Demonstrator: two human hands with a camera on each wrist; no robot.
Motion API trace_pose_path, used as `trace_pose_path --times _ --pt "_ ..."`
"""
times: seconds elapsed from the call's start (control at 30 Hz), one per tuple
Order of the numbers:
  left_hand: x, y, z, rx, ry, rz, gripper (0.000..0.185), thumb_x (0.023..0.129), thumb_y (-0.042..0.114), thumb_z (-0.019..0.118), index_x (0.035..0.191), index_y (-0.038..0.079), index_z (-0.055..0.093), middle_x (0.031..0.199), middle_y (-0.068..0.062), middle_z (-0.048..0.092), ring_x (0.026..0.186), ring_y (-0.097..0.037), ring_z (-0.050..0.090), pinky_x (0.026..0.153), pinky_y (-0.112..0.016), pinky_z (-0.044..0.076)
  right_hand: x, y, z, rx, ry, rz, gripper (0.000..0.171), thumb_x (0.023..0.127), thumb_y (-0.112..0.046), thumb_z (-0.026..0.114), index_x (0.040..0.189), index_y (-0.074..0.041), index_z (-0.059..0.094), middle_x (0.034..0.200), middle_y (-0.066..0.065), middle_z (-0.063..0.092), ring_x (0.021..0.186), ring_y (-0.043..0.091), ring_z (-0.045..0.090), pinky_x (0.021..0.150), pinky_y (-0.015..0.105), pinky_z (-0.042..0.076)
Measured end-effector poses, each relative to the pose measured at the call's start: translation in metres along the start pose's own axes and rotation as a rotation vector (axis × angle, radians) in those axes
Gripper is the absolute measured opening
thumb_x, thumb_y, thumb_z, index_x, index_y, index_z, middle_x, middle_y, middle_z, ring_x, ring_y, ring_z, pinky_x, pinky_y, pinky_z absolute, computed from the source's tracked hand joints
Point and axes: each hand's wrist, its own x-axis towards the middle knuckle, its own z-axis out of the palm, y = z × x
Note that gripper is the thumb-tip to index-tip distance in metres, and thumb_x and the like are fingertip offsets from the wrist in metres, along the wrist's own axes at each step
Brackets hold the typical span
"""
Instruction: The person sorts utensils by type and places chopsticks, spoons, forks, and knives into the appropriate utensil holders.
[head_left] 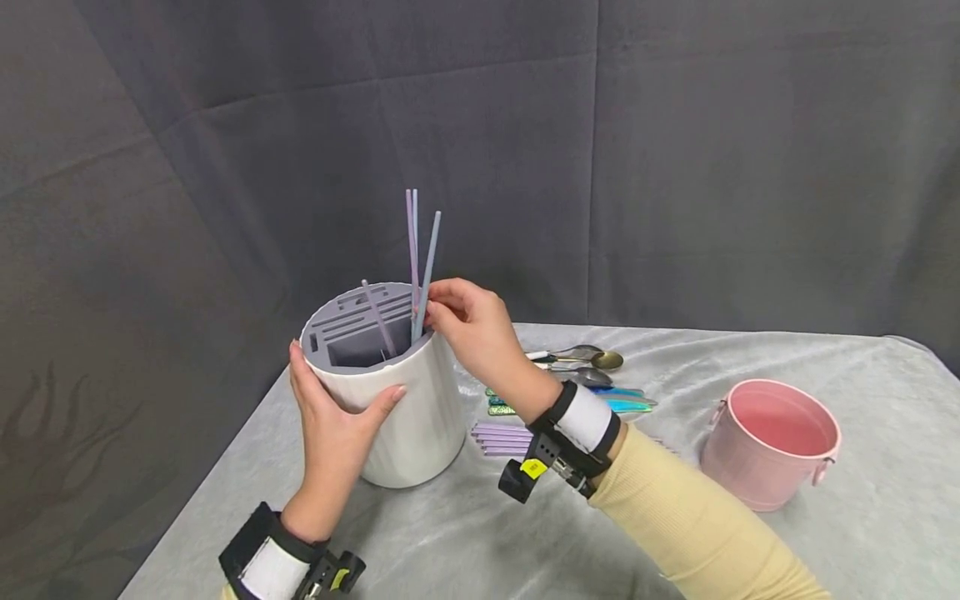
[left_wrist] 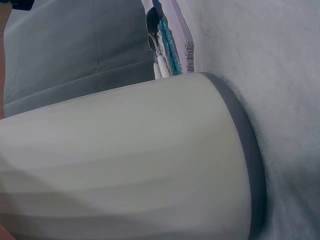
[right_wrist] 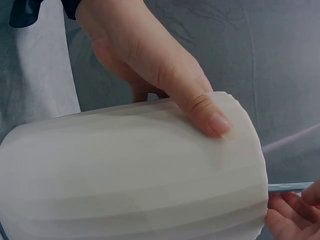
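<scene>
A white ribbed cylindrical utensil holder (head_left: 412, 425) with a grey slotted insert (head_left: 348, 342) stands on the table, tilted slightly. My left hand (head_left: 333, 417) grips its near left side, thumb across the front, as the right wrist view also shows. At the far right of the rim, my right hand (head_left: 483, 333) pinches a light blue chopstick (head_left: 431, 250) whose lower end is inside the holder. Beside it rise a purple chopstick (head_left: 410, 225) and another blue one. A shorter pale purple stick (head_left: 375, 308) leans in the large opening. The sticks' lower ends are hidden.
Right of the holder lie a bundle of purple chopsticks (head_left: 498, 439), blue and green utensils (head_left: 630, 402) and several spoons (head_left: 592, 377), partly behind my right forearm. A pink bucket (head_left: 757, 475) with side handles stands further right. A grey curtain (head_left: 675, 167) hangs behind the table.
</scene>
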Motion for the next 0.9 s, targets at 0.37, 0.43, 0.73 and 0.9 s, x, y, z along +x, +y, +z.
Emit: trace_pose_path --times 0.37,0.43,0.73,0.9 --pt "0.000 -0.001 0.000 -0.020 0.019 0.027 0.129 0.069 0.061 0.079 0.152 -0.004 0.003 0.155 -0.024 0.012 0.142 -0.032 0.015 0.114 -0.051 0.015 -0.010 0.012 -0.022 0.042 -0.009 0.024 0.018 0.095 0.002 0.057 0.111 0.009 0.062 0.101 0.021 0.069 0.094 0.028 0.068 0.085 0.033 0.053" --pt "0.000 -0.001 -0.001 -0.021 0.024 0.029 0.130 0.068 0.064 0.077 0.152 -0.004 0.003 0.155 -0.024 0.012 0.142 -0.032 0.014 0.114 -0.050 0.014 -0.014 0.018 -0.030 0.031 0.002 0.034 0.017 0.095 0.002 0.057 0.110 0.008 0.062 0.101 0.021 0.069 0.093 0.028 0.068 0.084 0.034 0.054" --pt "0.002 -0.002 -0.003 -0.015 0.016 0.013 0.128 0.070 0.058 0.080 0.152 -0.003 0.003 0.156 -0.023 0.011 0.142 -0.031 0.014 0.114 -0.050 0.014 -0.040 0.056 -0.058 -0.140 -0.072 0.193 0.015 0.094 -0.002 0.061 0.106 0.006 0.064 0.101 0.018 0.069 0.094 0.029 0.066 0.082 0.035 0.052" --pt "0.004 -0.003 -0.005 -0.013 0.021 0.016 0.127 0.070 0.055 0.081 0.152 -0.002 0.004 0.156 -0.021 0.012 0.142 -0.030 0.015 0.114 -0.049 0.015 -0.055 0.082 -0.068 -0.332 -0.201 0.257 0.016 0.093 -0.005 0.063 0.106 0.004 0.067 0.100 0.013 0.068 0.095 0.027 0.064 0.083 0.040 0.051"
